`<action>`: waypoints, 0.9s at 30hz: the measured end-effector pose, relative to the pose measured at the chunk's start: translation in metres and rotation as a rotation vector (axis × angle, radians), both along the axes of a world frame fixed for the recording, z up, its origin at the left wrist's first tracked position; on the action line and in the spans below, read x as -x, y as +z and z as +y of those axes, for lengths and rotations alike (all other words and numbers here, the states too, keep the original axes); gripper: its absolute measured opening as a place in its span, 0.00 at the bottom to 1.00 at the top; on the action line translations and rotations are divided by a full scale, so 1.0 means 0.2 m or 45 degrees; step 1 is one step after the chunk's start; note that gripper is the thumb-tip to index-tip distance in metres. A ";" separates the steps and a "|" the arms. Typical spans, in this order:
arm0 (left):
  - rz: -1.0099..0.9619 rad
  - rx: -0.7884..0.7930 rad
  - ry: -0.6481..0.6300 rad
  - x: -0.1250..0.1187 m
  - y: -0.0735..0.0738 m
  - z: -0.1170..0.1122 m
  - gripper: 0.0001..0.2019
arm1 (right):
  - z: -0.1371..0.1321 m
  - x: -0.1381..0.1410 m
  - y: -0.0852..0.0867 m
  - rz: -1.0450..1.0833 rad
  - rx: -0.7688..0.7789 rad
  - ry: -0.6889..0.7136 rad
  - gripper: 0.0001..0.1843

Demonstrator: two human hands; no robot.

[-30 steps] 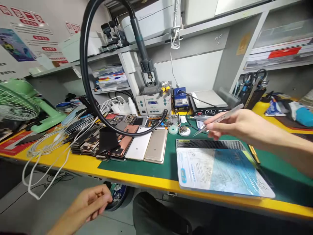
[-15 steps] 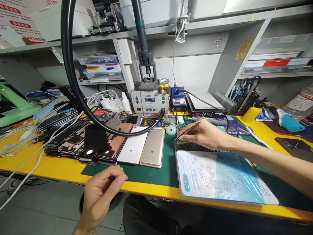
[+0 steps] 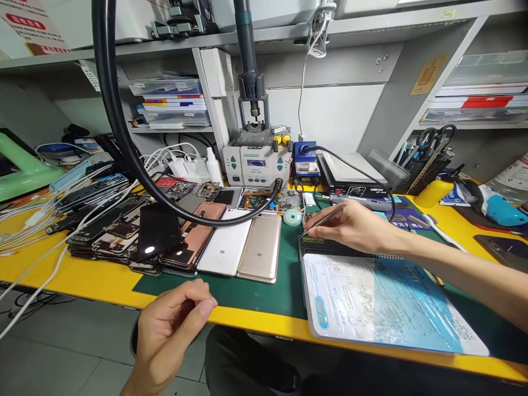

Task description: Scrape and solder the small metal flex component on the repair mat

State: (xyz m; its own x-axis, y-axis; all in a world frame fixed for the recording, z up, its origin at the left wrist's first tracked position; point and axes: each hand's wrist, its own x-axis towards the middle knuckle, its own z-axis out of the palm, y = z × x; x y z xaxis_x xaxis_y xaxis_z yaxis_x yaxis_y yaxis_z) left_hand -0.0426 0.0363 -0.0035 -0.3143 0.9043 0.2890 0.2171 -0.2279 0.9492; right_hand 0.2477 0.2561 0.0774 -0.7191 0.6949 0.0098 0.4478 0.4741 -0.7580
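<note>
Now the right hand (image 3: pixel 355 226) pinches one pair of tweezers (image 3: pixel 324 221), while the left hand (image 3: pixel 171 330) curls empty.

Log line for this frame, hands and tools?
right hand: tweezers, tips over mat | left hand: nothing visible, by bench edge | beside: phones

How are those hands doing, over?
Right hand: fine tweezers, tips beside a perforated black tray on the green mat. Left hand: nothing visible held, by the bench edge. Nothing in the way.

Black hot-air hose (image 3: pixel 173 215) arches over the phones (image 3: pixel 193 236); green mat (image 3: pixel 268 294) separates right hand (image 3: pixel 355 225) from gold phone (image 3: pixel 259 247).
</note>
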 end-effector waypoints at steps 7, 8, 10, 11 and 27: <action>0.020 -0.022 -0.037 0.00 0.00 0.00 0.15 | -0.01 0.00 0.01 -0.025 0.022 -0.005 0.16; -0.016 -0.007 -0.019 -0.01 0.00 0.00 0.15 | -0.01 0.00 0.00 -0.028 0.024 -0.007 0.16; -0.060 0.001 -0.015 -0.02 0.01 0.00 0.15 | -0.01 0.00 0.00 -0.032 0.028 -0.013 0.17; -0.069 -0.001 -0.021 -0.03 0.01 -0.01 0.15 | -0.01 0.00 0.00 -0.034 0.030 -0.016 0.17; 0.025 -0.004 -0.002 -0.01 0.03 0.00 0.15 | 0.00 0.01 0.00 -0.033 0.043 -0.008 0.17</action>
State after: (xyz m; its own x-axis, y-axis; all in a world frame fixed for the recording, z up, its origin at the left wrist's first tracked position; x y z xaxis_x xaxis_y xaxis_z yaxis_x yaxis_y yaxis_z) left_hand -0.0396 0.0362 0.0016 -0.3069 0.9038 0.2982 0.2356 -0.2314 0.9439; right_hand 0.2448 0.2554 0.0772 -0.7143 0.6991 -0.0326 0.4706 0.4453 -0.7618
